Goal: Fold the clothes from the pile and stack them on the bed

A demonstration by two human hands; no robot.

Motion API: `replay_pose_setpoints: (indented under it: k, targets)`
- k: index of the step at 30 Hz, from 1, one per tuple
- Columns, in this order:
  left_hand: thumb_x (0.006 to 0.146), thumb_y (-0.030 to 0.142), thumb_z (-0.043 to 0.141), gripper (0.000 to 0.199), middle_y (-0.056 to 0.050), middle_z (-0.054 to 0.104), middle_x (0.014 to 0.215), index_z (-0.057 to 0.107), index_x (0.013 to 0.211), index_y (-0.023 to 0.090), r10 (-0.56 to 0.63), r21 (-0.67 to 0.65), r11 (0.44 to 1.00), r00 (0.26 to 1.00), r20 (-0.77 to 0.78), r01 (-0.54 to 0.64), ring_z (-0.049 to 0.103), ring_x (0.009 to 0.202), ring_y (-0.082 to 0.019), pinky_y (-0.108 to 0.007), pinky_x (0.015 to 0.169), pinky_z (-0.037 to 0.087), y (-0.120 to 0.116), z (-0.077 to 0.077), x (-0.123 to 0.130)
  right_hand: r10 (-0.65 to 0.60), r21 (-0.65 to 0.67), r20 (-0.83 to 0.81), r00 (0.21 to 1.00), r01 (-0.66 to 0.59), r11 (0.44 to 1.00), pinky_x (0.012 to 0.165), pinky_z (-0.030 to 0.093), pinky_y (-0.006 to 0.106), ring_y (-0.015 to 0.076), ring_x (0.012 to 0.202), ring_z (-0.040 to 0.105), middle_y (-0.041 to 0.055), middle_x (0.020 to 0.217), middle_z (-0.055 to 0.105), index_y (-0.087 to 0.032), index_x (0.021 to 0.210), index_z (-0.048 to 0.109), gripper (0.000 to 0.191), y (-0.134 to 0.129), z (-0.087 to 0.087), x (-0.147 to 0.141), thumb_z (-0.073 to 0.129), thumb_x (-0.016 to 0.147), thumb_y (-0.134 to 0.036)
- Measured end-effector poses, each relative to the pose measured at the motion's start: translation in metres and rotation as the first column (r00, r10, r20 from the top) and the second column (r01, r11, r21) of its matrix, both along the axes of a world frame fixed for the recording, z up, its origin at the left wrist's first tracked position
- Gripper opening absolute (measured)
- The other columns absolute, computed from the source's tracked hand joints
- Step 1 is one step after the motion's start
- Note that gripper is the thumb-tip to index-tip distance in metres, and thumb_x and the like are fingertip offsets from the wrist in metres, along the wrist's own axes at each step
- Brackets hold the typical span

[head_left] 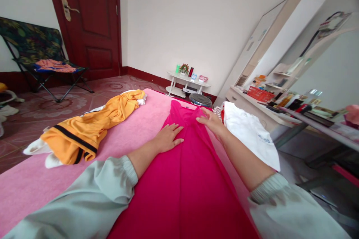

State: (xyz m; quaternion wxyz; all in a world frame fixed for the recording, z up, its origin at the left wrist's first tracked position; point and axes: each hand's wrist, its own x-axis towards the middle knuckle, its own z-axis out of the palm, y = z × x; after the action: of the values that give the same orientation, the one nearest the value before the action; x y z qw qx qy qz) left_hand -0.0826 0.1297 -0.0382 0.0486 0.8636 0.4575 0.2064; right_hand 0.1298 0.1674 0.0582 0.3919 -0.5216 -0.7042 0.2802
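A bright magenta dress (193, 179) lies spread lengthwise over a pink bed cover (151, 119), its neckline at the far end. My left hand (168, 138) rests flat on the upper left of the dress, fingers stretched out. At the right shoulder of the dress, my right hand (213, 122) is closed on the edge of the cloth, thumb and fingers together. Left of the dress lies a heap of orange clothing (92, 123) with black stripes, white cloth showing beneath it. A folded white shirt (246, 130) lies right of my right hand, apart from the dress.
Beyond the bed stands a small white table (183, 76) with a plant and small items. On the right is a dressing table (252, 101) bearing a red basket (260, 93) and bottles. A folding chair (36, 48) holding clothes stands near the dark red door (92, 18).
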Motion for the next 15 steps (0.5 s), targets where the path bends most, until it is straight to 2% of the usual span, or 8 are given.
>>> replay_pose_setpoints:
  k: [1, 3, 6, 8, 10, 13, 15]
  targets:
    - [0.092, 0.052, 0.035, 0.06, -0.013, 0.038, 0.145, 0.035, 0.142, 0.018, -0.002, 0.0, 1.0, 1.0, 0.006, 0.002, 0.032, 0.135, -0.024, -0.038, 0.111, 0.022, 0.0, 0.0, 0.0, 0.057, -0.022, 0.0, 0.998, -0.057, 0.998, 0.092, 0.047, 0.036, 0.0237, 0.114, 0.056, 0.0143, 0.137, 0.049, -0.012, 0.134, 0.045, 0.067, -0.012, 0.001, -0.003, 0.061, 0.071, -0.03]
    - [0.092, 0.05, 0.037, 0.059, -0.013, 0.039, 0.145, 0.035, 0.142, 0.018, -0.008, -0.004, 1.0, 1.0, 0.015, 0.008, 0.033, 0.135, -0.024, -0.038, 0.111, 0.022, 0.0, 0.001, 0.0, 0.085, -0.025, 0.06, 0.995, -0.084, 0.996, 0.091, 0.046, 0.035, 0.0229, 0.111, 0.057, 0.0155, 0.132, 0.053, -0.011, 0.129, 0.047, 0.062, -0.041, -0.002, 0.005, 0.061, 0.071, -0.029]
    - [0.092, 0.047, 0.039, 0.057, -0.012, 0.042, 0.143, 0.037, 0.141, 0.018, -0.026, -0.004, 1.0, 0.999, 0.032, 0.026, 0.034, 0.134, -0.024, -0.038, 0.111, 0.023, 0.0, 0.0, -0.001, 0.004, -0.008, 0.272, 0.962, -0.002, 1.0, 0.081, 0.049, 0.034, 0.0208, 0.093, 0.063, 0.0138, 0.109, 0.064, -0.011, 0.121, 0.051, 0.05, -0.089, -0.016, 0.041, 0.057, 0.074, -0.029]
    - [0.092, 0.045, 0.041, 0.055, -0.011, 0.044, 0.142, 0.038, 0.14, 0.019, -0.037, 0.002, 0.999, 0.998, 0.049, 0.037, 0.036, 0.133, -0.024, -0.038, 0.11, 0.024, 0.001, -0.002, -0.001, -0.069, -0.009, 0.438, 0.896, 0.081, 0.997, 0.072, 0.047, 0.032, 0.0195, 0.08, 0.063, 0.0105, 0.095, 0.066, -0.012, 0.116, 0.051, 0.044, -0.123, -0.026, 0.068, 0.055, 0.076, -0.031]
    - [0.091, 0.043, 0.043, 0.054, -0.011, 0.046, 0.14, 0.04, 0.14, 0.02, -0.033, 0.007, 0.999, 0.997, 0.065, 0.033, 0.039, 0.13, -0.024, -0.037, 0.109, 0.027, 0.003, -0.002, 0.001, -0.104, -0.042, 0.578, 0.809, 0.157, 0.987, 0.064, 0.043, 0.029, 0.0189, 0.071, 0.061, 0.0065, 0.082, 0.066, -0.016, 0.103, 0.055, 0.032, -0.157, -0.031, 0.087, 0.055, 0.078, -0.037]
    - [0.089, 0.038, 0.047, 0.052, -0.01, 0.053, 0.132, 0.043, 0.138, 0.021, 0.001, 0.024, 1.0, 0.998, 0.065, -0.003, 0.048, 0.122, -0.023, -0.034, 0.103, 0.034, 0.008, 0.003, 0.007, -0.072, -0.133, 0.708, 0.703, 0.233, 0.963, 0.055, 0.034, 0.027, 0.0183, 0.061, 0.058, 0.002, 0.067, 0.063, -0.022, 0.079, 0.055, 0.026, -0.204, -0.031, 0.099, 0.058, 0.076, -0.048]
    - [0.086, 0.035, 0.051, 0.052, -0.009, 0.058, 0.125, 0.044, 0.137, 0.025, 0.037, 0.02, 0.999, 0.997, 0.064, -0.038, 0.052, 0.116, -0.024, -0.034, 0.099, 0.038, 0.014, 0.01, 0.016, -0.04, -0.177, 0.75, 0.66, 0.259, 0.95, 0.053, 0.029, 0.027, 0.0186, 0.058, 0.056, 0.0013, 0.064, 0.063, -0.024, 0.072, 0.055, 0.028, -0.229, -0.03, 0.1, 0.063, 0.071, -0.051]
